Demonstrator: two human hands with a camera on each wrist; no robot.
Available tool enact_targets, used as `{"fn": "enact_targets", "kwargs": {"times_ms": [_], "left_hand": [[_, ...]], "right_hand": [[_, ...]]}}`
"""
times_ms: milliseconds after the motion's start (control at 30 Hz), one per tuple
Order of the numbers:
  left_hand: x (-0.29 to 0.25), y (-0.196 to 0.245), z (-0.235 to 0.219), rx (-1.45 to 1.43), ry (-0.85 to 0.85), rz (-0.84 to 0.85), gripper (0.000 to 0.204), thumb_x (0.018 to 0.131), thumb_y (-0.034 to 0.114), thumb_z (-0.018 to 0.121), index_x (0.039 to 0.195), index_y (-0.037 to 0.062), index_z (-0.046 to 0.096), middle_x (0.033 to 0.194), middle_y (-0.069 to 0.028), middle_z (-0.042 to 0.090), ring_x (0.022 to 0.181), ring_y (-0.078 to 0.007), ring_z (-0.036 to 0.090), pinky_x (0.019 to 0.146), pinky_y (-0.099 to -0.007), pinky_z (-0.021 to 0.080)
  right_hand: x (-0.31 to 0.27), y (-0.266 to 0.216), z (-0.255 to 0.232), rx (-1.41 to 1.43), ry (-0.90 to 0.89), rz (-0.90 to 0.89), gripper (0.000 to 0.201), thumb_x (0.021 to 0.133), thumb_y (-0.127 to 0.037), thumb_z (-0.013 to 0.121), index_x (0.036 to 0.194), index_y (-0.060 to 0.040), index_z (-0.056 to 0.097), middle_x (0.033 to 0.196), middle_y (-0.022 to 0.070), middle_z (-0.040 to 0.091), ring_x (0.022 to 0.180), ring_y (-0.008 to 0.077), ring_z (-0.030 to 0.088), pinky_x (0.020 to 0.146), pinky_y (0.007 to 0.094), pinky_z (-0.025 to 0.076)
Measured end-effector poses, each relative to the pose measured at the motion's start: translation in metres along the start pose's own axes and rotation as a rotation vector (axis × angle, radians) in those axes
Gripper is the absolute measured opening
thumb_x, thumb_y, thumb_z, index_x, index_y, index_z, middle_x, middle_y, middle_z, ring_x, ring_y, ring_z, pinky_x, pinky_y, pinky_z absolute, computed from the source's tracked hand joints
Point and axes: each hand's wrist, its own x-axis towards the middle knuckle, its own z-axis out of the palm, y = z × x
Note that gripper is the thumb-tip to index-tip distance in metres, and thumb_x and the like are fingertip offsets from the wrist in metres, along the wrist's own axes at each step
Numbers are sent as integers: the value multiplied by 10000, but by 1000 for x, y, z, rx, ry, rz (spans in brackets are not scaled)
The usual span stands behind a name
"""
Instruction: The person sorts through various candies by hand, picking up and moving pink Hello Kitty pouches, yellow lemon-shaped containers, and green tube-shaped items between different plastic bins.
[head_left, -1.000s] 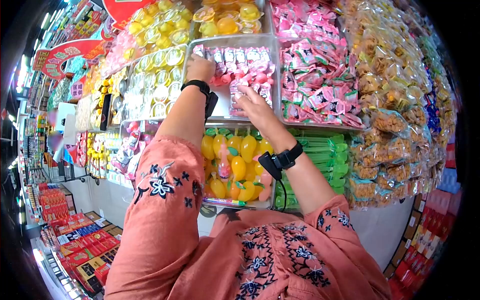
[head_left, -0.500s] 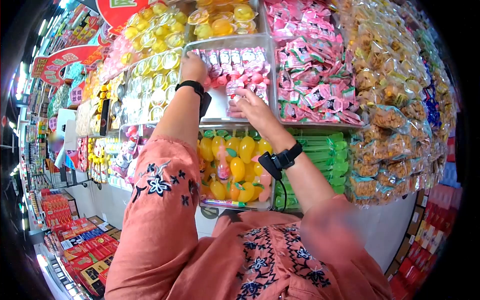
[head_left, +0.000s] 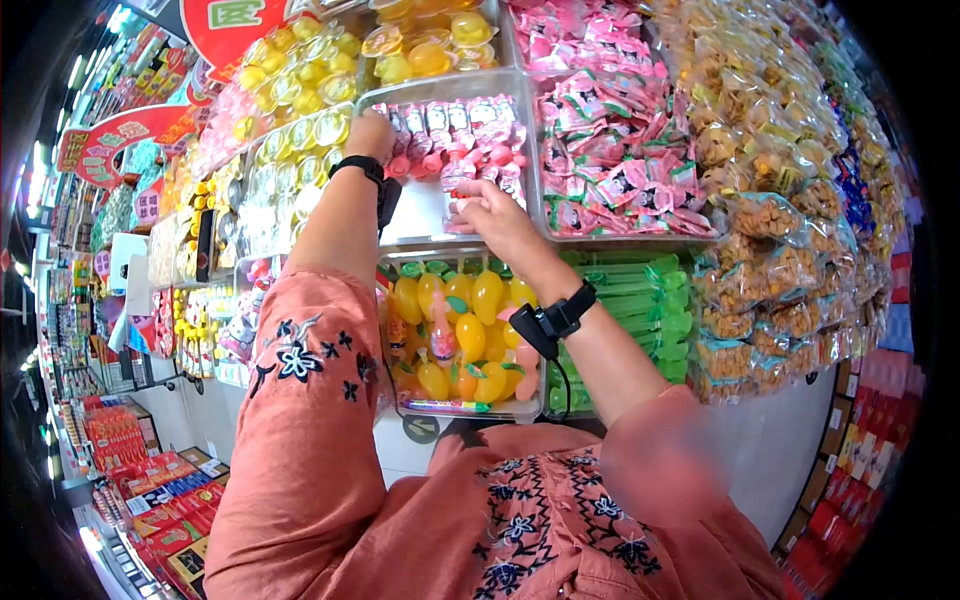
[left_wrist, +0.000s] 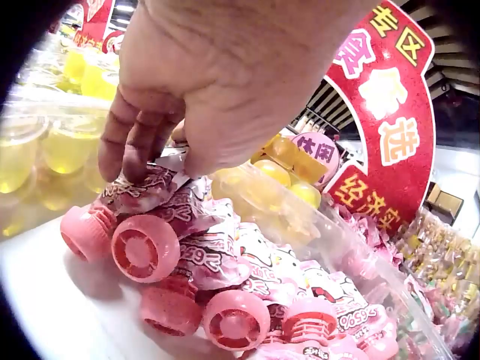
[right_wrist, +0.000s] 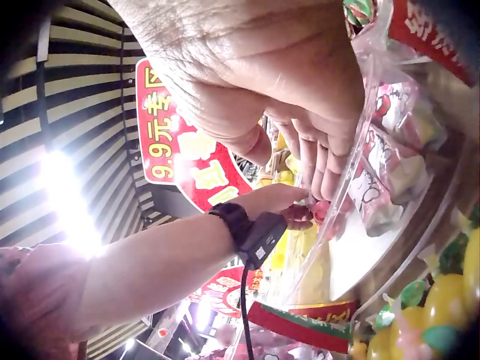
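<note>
In the head view my left hand point(head_left: 372, 138) is at the far left corner of a clear plastic bin point(head_left: 415, 218) holding pink spouted pouches. The left wrist view shows its fingers and thumb pinching the pouch point(left_wrist: 142, 193) at the row's left end. Beside it more pouches point(left_wrist: 259, 259) lie in a line, their ribbed pink caps point(left_wrist: 236, 319) facing the bin's bare white floor. My right hand point(head_left: 497, 215) hangs over the front right part of the bin, fingers loosely bent, close over more pouches point(right_wrist: 386, 176) and partly hiding them.
Small pink packets point(head_left: 620, 150) fill the bin on the right. Yellow jelly cups point(head_left: 290, 190) stand to the left. In front lie mango-shaped yellow packs point(head_left: 470, 335) and green tubes point(head_left: 635, 320). Bagged snacks point(head_left: 770, 250) are piled at the far right.
My left hand has shifted slightly left along the bin's far corner. The right hand stays over the front pouches, its fingers a little more bent. The whole head view has drifted slightly.
</note>
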Motion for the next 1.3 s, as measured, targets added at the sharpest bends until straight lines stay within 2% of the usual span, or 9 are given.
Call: {"fn": "enact_targets", "kwargs": {"times_ms": [67,200,367,433,633,833,1067,1167,1300], "left_hand": [[-14,9,-11,36,-29,39,403,870,260,593,1088,-76,546,1083,-347,627,1025,-451,643,889,-484,527],[-12,14,10,160,85,-64,458,874,272,565,1166,-77,515,1117,-323,636,1052,-399,661,876,-442,543],[-8,22,6,135,14,-138,484,869,246,542,1204,-96,473,1171,-313,625,1078,-406,652,915,-446,530],[-5,23,5,58,-7,-183,501,864,250,552,1211,-100,467,1177,-313,624,1096,-412,643,934,-456,521],[1,4,9,-57,-31,-72,608,799,292,638,1223,-107,464,1174,-346,607,1127,-462,599,968,-472,491],[5,-7,10,-127,-68,-7,552,797,289,645,1173,-97,527,1166,-327,623,1127,-467,587,975,-471,473],[-4,-2,9,27,2,58,403,873,203,542,1176,-62,512,1154,-334,607,1091,-467,606,953,-481,490],[-14,9,6,50,29,19,409,892,206,533,1202,-53,471,1172,-336,583,1093,-468,604,941,-507,489],[-23,16,-6,60,85,35,375,958,166,421,1292,-4,440,1246,-314,558,1117,-458,595,917,-513,494]], "right_hand": [[-1,0,0,13,6,15,401,982,-187,549,1296,49,469,1097,141,639,989,208,672,898,295,508],[-2,1,-1,-42,12,-13,388,986,-180,533,1295,45,469,1116,141,633,997,212,671,905,296,503],[-4,4,-1,42,66,-44,371,949,-169,564,1244,47,502,1025,114,656,918,146,619,838,304,493],[-3,6,-2,24,66,-50,372,948,-166,565,1246,48,500,1028,115,657,912,150,627,833,306,496],[-8,-1,0,42,77,-41,367,947,-156,563,1245,49,500,1034,115,657,890,161,645,817,304,503],[-5,1,2,23,63,-39,361,944,-150,565,1241,46,504,1003,99,650,892,154,639,795,292,498],[-2,7,1,-30,77,-50,339,946,-155,565,1217,42,513,980,94,655,889,145,634,790,289,496],[-8,-3,2,61,75,-21,318,947,-163,570,1189,39,524,982,89,657,874,141,629,790,290,498],[-6,4,-1,37,83,-52,301,946,-162,577,1169,37,533,985,91,658,866,142,633,789,292,500]]}}
